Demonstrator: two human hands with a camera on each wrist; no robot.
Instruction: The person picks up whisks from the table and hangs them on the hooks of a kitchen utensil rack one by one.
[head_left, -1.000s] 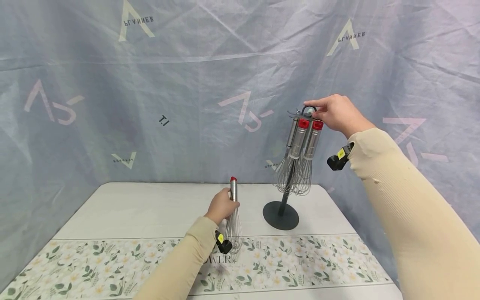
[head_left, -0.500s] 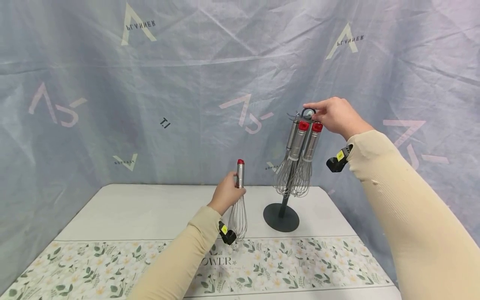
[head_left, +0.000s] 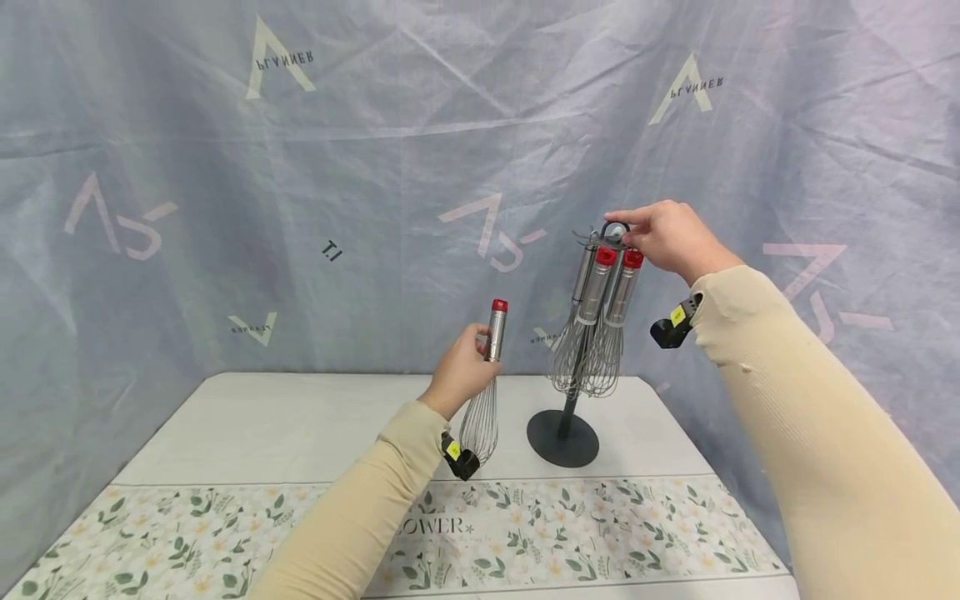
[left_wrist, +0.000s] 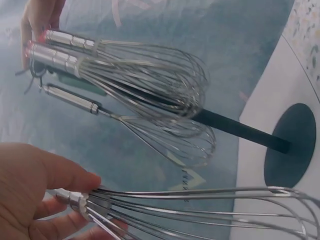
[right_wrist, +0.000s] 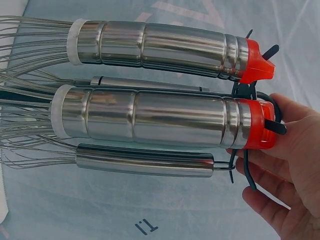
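Note:
In the head view my left hand [head_left: 459,371] grips a red-capped balloon whisk [head_left: 496,329] low on its steel handle, wires down, raised over the table. The left wrist view shows thumb and fingers around the handle's lower end, just above the wires [left_wrist: 210,212]. To the right stands a dark whisk stand [head_left: 562,437] with a round base. My right hand [head_left: 670,240] pinches the loop at its top. Two red-capped whisks [right_wrist: 165,117] hang from its hooks, along with slimmer steel-handled whisks [right_wrist: 145,160] behind them.
A white table [head_left: 285,425] with a floral printed band [head_left: 187,542] lies below. Behind it hangs a grey-blue cloth [head_left: 360,167] with printed letters, close to the stand. Each wrist wears a small black camera [head_left: 671,325].
My left hand has lifted the whisk up and rightward, nearer the stand. The right hand has stayed at the stand's top loop; the view has shifted slightly.

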